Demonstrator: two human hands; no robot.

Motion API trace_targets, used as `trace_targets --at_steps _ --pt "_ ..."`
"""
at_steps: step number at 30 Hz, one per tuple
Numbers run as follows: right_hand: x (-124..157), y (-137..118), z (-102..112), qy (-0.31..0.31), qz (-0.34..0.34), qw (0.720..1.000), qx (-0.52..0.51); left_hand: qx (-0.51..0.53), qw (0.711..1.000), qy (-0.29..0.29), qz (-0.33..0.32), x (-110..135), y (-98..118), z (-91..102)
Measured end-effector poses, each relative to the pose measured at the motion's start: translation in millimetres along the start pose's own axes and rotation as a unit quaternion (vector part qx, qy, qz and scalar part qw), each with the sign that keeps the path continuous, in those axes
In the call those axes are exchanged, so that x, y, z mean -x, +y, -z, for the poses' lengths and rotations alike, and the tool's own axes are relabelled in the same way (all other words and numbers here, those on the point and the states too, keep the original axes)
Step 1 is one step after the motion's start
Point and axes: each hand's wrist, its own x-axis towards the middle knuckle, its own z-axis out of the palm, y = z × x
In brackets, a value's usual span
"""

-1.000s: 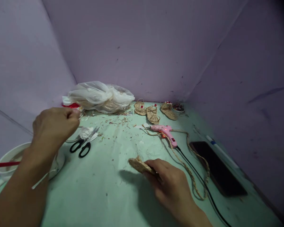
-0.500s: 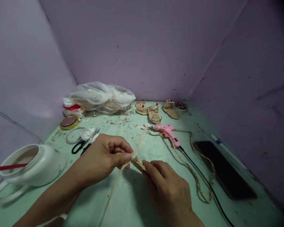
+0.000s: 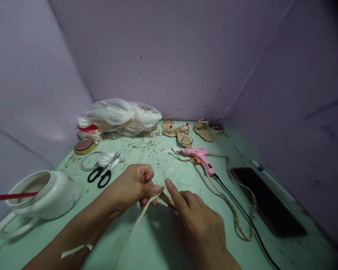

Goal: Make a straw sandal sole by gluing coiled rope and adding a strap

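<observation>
My left hand (image 3: pixel 132 185) pinches a long pale straw strip (image 3: pixel 135 227) that trails down toward me. My right hand (image 3: pixel 197 225) is closed on a small woven straw piece (image 3: pixel 166 197), mostly hidden under its fingers, with the forefinger stretched over it. The two hands meet at the middle of the green table (image 3: pixel 146 165), the strip's end lying against the woven piece.
A pink glue gun (image 3: pixel 199 156) with black cord and a braided rope (image 3: pixel 233 210) lie to the right, beside a dark phone (image 3: pixel 266 200). Scissors (image 3: pixel 100 175), a white jug (image 3: pixel 42 195), a tape roll (image 3: pixel 84 145), a plastic bag (image 3: pixel 124 116) and tiny straw sandals (image 3: pixel 183 133) ring the table.
My left hand came from the far left with the straw strip to the woven piece in my right hand. The strip, which pointed up over the table, now lies low between the hands.
</observation>
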Motion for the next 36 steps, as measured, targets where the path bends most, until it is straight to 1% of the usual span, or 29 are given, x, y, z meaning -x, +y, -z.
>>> trace_targets --at_steps 7,12,17,19,21,24,27,30,32,35,36 --pt "2 1 0 -0.035 -0.02 0.999 -0.009 -0.013 1.0 0.015 0.012 -2 -6 -2.5" --pt "0 1 3 -0.053 -0.029 0.997 -0.052 -0.008 1.0 0.026 0.01 -4 -7 -3.7" --pt "-2 1 7 -0.084 -0.059 0.99 -0.098 0.003 1.0 0.004 0.019 -3 -10 -4.9" --pt "-3 2 7 -0.083 -0.063 0.988 -0.113 0.01 1.0 -0.007 0.022 -1 -13 -6.6" --pt "-2 3 6 -0.074 -0.061 0.987 -0.126 0.002 1.0 -0.006 0.014 1 -15 -9.2" --pt "-1 4 6 -0.069 -0.072 0.984 -0.149 -0.069 0.996 0.04 -0.036 6 -19 -13.7" --pt "-1 6 6 -0.083 -0.083 0.974 -0.196 -0.171 0.977 0.096 -0.089 8 -24 -17.6" --pt "-3 9 6 -0.101 -0.094 0.959 -0.248 -0.235 0.956 0.107 -0.136 8 -30 -19.6" --pt "-5 11 6 -0.116 -0.11 0.943 -0.29 -0.277 0.936 0.11 -0.187 8 -33 -19.4" --pt "-9 13 7 -0.143 -0.151 0.909 -0.362 -0.325 0.895 0.146 -0.269 6 -35 -17.4" --pt "-10 13 8 -0.15 -0.16 0.897 -0.384 -0.326 0.887 0.155 -0.29 5 -35 -16.6"
